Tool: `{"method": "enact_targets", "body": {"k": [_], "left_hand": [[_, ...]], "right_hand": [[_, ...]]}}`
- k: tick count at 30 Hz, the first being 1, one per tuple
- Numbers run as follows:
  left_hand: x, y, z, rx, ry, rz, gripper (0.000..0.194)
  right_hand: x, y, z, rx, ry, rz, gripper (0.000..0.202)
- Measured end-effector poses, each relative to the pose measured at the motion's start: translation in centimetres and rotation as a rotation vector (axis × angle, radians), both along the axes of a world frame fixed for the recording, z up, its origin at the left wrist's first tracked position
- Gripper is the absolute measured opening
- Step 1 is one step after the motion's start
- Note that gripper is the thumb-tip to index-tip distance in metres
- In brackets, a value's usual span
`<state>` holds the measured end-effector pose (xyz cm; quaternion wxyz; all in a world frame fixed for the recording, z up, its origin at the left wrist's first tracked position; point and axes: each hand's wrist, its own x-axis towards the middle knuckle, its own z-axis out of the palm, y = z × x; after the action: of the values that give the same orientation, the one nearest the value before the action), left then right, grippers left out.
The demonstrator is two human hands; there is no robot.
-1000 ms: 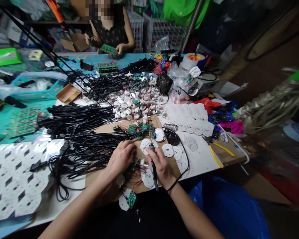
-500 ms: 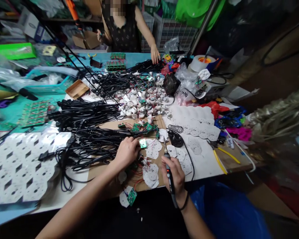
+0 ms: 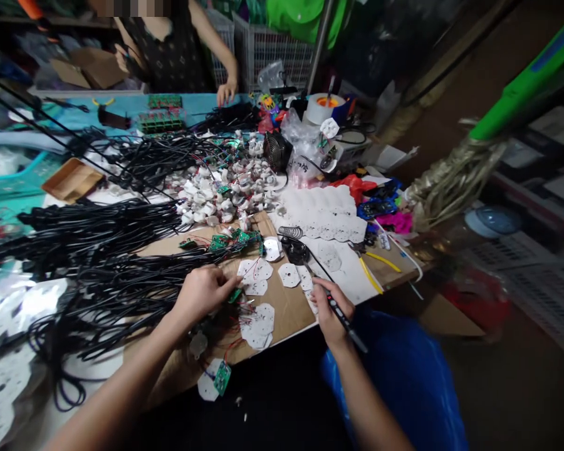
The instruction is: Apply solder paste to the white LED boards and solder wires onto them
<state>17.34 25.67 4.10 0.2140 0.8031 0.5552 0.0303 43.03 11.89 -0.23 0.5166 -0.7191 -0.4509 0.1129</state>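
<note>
My right hand point(image 3: 331, 310) is closed round a soldering iron point(image 3: 342, 316), its tip pointing up and left above white plates at the cardboard's right side. My left hand point(image 3: 204, 293) is closed at the cardboard's left, thumb and fingers pinching a small green circuit board point(image 3: 235, 295) that they partly cover. Thin red wires run near it. Between the hands lie white octagonal plates point(image 3: 257, 322). A further circuit board point(image 3: 222, 378) hangs at the front edge beside a white plate. More green boards point(image 3: 242, 239) lie behind my left hand.
Bundles of black cables point(image 3: 108, 225) fill the left. Behind is a heap of small white parts point(image 3: 225, 194). Yellow-handled pliers point(image 3: 373, 269) and a black stand with a coil point(image 3: 295, 247) lie right. A blue bag point(image 3: 399, 376) hangs below. Across the table, a co-worker's hand point(image 3: 227, 91) touches cables.
The view has turned to the right. The soldering iron now slants more, tip up-left, away from my left hand. The small board at my left fingers has turned and lost its bright glare.
</note>
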Motion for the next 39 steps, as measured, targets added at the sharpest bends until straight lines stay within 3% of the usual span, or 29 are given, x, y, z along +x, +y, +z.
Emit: {"method": "enact_targets", "body": {"k": [4, 9, 12, 20, 28, 34, 36, 39], "left_hand": [[0.4, 0.2, 0.6, -0.054, 0.061, -0.052, 0.044], [0.0, 0.5, 1.1, -0.246, -0.183, -0.281, 0.032], [0.1, 0.6, 1.0, -0.327, -0.288, -0.333, 0.033], [0.7, 0.9, -0.1, -0.631, -0.491, -0.109, 0.042], [1.2, 1.0, -1.0, -0.736, -0.571, 0.022, 0.036], [1.6, 0.9, -0.7, -0.749, -0.63, 0.004, 0.034], [1.4, 1.0, -0.6, -0.656, -0.594, 0.008, 0.034], [0.8, 1.4, -0.5, -0.393, -0.352, 0.014, 0.029]], "right_hand": [[0.3, 0.7, 0.0, -0.008, -0.014, -0.012, 0.025], [0.7, 1.4, -0.1, 0.019, -0.124, -0.015, 0.023], [0.8, 1.6, -0.1, 0.029, -0.161, -0.008, 0.021], [0.8, 1.3, 0.2, 0.015, -0.109, -0.01, 0.023], [0.4, 0.6, 0.4, 0.021, -0.034, -0.002, 0.025], [-0.5, 0.3, 0.6, 0.052, -0.021, 0.056, 0.023], [-1.0, 0.2, 1.0, 0.059, -0.023, 0.078, 0.022], [-2.1, -0.1, 1.7, 0.052, -0.006, 0.129, 0.022]]}}
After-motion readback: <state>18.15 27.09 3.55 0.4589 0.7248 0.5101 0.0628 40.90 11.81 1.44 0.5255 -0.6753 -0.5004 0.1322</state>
